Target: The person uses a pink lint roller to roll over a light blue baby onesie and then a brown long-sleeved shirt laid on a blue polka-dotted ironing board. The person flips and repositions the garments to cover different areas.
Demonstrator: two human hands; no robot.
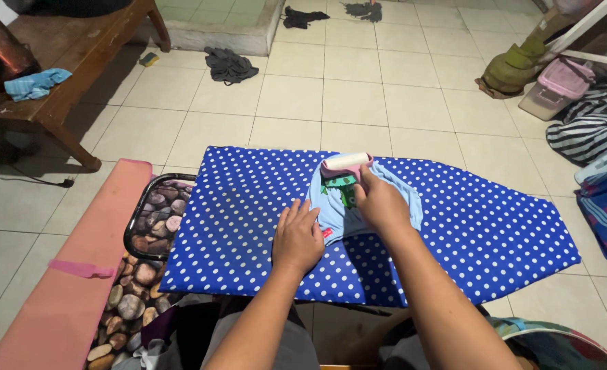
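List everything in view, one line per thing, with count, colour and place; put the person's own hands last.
ironing board: 1, blue cover with white dots, centre
small garment: 1, light blue with a green print, on the board
lint roller: 1, white roll on a pink holder, on the garment's far edge
tray: 1, pebble pattern with dark rim, left of the board
pink board: 1, pink, lower left
wooden table: 1, brown, upper left
blue cloth: 1, light blue, on the table
dark clothes: 3 heaps, grey and black, on the far floor
plastic box: 1, clear with pink lid, upper right
striped fabric: 1, black and white, right
left hand: 1, flat on the garment's near edge
right hand: 1, gripping the roller's handle
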